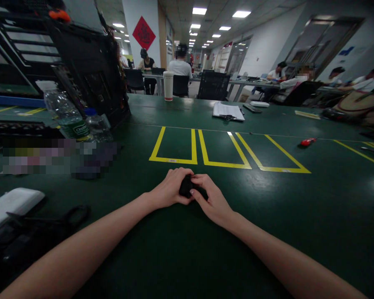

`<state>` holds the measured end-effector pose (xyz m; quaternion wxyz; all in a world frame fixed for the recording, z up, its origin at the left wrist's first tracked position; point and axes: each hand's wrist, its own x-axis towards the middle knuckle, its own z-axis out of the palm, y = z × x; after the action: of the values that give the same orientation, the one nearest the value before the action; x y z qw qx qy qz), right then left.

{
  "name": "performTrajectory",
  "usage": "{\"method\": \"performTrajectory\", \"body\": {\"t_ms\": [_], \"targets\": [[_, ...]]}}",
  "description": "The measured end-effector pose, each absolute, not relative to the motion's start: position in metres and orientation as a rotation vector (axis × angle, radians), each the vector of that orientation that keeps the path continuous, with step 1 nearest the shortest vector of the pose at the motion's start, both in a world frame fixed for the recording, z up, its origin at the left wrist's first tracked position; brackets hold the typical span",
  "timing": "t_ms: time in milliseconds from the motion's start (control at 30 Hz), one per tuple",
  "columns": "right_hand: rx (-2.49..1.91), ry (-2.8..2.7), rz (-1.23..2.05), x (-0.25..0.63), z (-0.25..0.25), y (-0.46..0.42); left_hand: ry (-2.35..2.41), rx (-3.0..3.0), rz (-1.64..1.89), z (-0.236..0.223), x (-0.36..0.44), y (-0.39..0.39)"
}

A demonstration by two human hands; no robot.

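Note:
Both my hands meet over the green tabletop (162,257), around a small black object (185,187) whose kind I cannot make out. My left hand (172,185) wraps round its left side, thumb below and fingers above. From the right, my right hand (210,195) pinches its edge between thumb and fingers. Much of the object is hidden by the fingers. Just beyond my hands, yellow tape (174,160) marks out three open-topped frames on the table.
To the left stand a black computer case (96,83), plastic bottles (70,118) and a white box-like item (17,205) beside dark cables. Farther back are a white cup (168,87) and a clipboard with paper (227,111). A red item (308,142) lies right. People sit beyond.

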<state>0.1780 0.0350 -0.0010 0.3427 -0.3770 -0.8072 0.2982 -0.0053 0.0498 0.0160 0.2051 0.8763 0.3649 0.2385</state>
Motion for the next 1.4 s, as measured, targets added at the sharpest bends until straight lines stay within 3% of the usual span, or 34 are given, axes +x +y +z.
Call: {"method": "performTrajectory", "body": {"t_ms": [333, 600, 967, 1233, 1400], "targets": [[-1.035, -2.051, 0.871, 0.1767, 0.0018, 0.0346, 1.030, 2.395, 0.642, 0.0190, -0.0045, 0.0486], [-0.968, -2.088, 0.708, 0.1776, 0.0013, 0.0353, 1.022, 2.416, 0.655, 0.0197, -0.0051, 0.0487], [-1.008, -2.027, 0.896, 0.1772, 0.0005, 0.0362, 1.037, 2.382, 0.636, 0.0203, -0.0053, 0.0480], [-0.967, -2.058, 0.738, 0.1777, 0.0018, 0.0352, 1.029, 2.408, 0.687, 0.0145, -0.0049, 0.0499], [-1.007, -1.992, 0.863, 0.1766, 0.0016, 0.0361, 1.026, 2.393, 0.683, 0.0144, -0.0056, 0.0493]]}}
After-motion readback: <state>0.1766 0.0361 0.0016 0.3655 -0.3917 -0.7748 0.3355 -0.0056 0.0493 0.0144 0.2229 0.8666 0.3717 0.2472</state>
